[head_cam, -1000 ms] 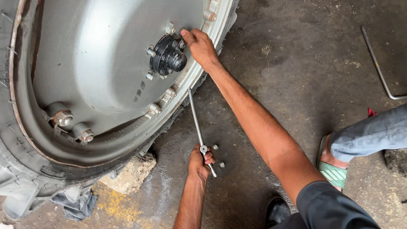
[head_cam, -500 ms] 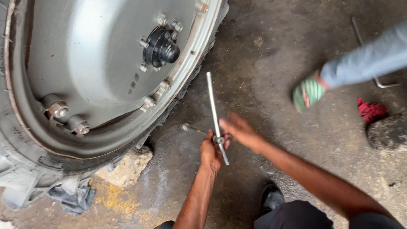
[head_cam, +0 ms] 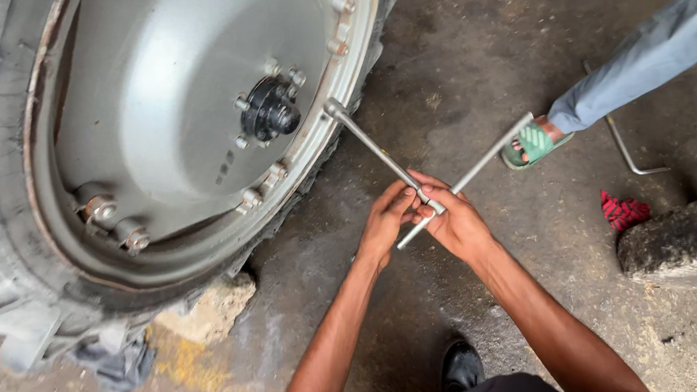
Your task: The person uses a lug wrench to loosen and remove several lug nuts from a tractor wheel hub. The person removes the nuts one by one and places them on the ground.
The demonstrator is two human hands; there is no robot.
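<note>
1. T-handle socket wrench [head_cam: 380, 152] is held above the concrete floor [head_cam: 471, 56], its long shaft slanting up-left so the socket end lies at the wheel rim [head_cam: 349, 25].
2. Left hand [head_cam: 385, 222] has its fingers clenched around the shaft at the cross-bar joint.
3. Right hand [head_cam: 456, 226] grips the same joint from the other side, touching the left.
4. Beyond them stands another person's green sandal [head_cam: 535, 144]; a bent steel rod [head_cam: 627, 152] and red cloth [head_cam: 622, 210] lie nearby.

1 head-worn camera looks steeply down, close over both forearms, facing the concrete floor [head_cam: 477, 294] with the big wheel [head_cam: 188, 126] at upper left.
</note>
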